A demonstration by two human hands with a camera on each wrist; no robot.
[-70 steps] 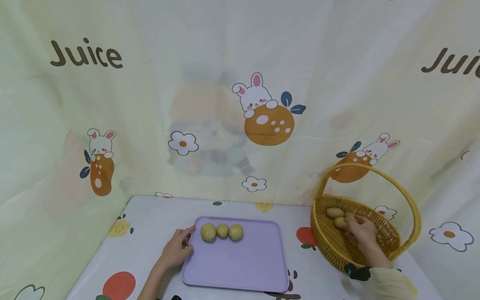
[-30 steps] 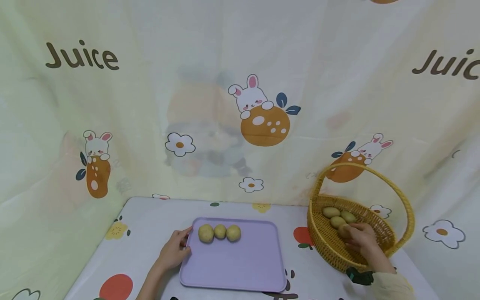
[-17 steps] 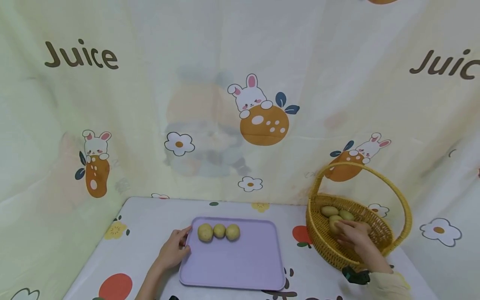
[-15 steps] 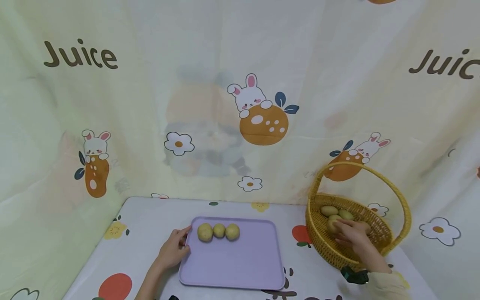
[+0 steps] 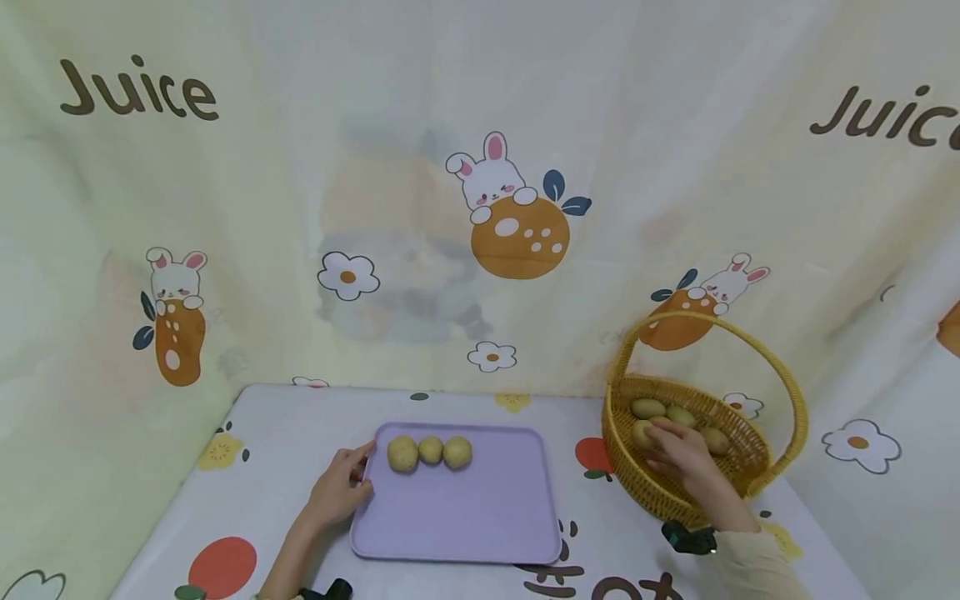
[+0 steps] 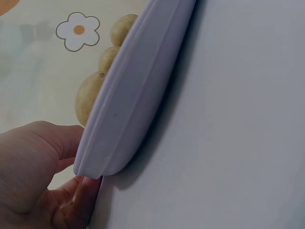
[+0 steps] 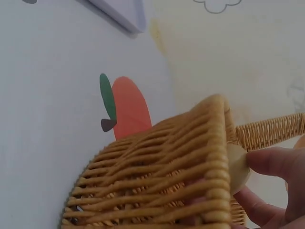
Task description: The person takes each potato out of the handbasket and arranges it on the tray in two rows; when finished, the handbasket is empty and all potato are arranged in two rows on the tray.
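Three potatoes (image 5: 431, 450) lie in a row at the far left of the lilac tray (image 5: 457, 525). My left hand (image 5: 337, 487) rests with its fingers against the tray's left edge; in the left wrist view part of that hand (image 6: 28, 167) meets the rim near a corner. My right hand (image 5: 686, 458) reaches into the wicker basket (image 5: 645, 487) and pinches a potato (image 5: 641, 434) near the basket's left side. In the right wrist view, thumb and fingers hold this potato (image 7: 238, 167), partly hidden by the rim. Other potatoes (image 5: 648, 408) lie farther back in the basket.
The basket's tall handle (image 5: 787, 375) arches over the right hand. A printed cloth (image 5: 300, 533) covers the table, and a patterned curtain (image 5: 420, 208) hangs right behind it. Tablecloth separates the tray from the basket.
My right hand let go of one potato toward the basket's right side and took hold of another farther left. My left hand stays at the tray's edge. The head view has shifted slightly.
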